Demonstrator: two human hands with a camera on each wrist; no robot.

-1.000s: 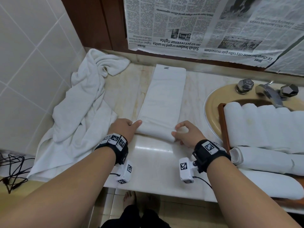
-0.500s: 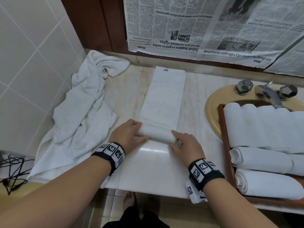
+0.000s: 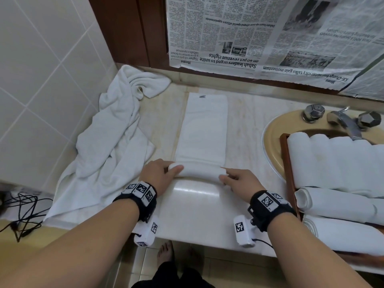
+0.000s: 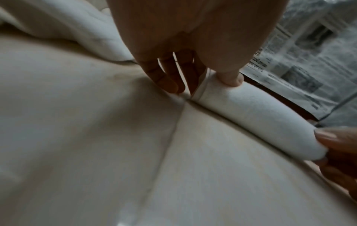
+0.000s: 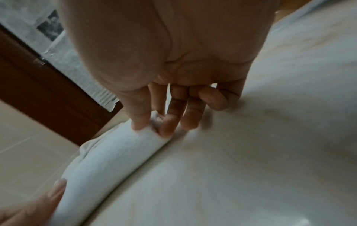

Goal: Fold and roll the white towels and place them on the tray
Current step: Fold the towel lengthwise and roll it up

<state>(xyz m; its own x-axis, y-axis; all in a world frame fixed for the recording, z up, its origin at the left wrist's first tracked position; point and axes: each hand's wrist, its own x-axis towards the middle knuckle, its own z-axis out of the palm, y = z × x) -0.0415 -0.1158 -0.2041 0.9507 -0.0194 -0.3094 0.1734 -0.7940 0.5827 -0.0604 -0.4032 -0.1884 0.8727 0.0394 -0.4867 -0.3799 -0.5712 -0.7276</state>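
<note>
Left hand: the left hand is set at the left end of the rolled part of the folded towel; its thumb is pressed on top of the roll and its fingers are lowered to the counter beside that end.
Right hand: the right hand is held at the roll's right end, thumb and forefinger pinched on it, the other fingers nearly straight.
Folded towel: a long strip is laid on the marble counter, rolled at its near end, the flat length running toward 12 o'clock.
Loose towel: a crumpled white towel is heaped at 9 o'clock of the hands.
Tray: a wooden tray is placed at 3 o'clock over the basin, with rolled towels laid in it.
Taps: chrome taps are seen at 1 o'clock.
Newspaper: newspaper is hung at 12 o'clock.
</note>
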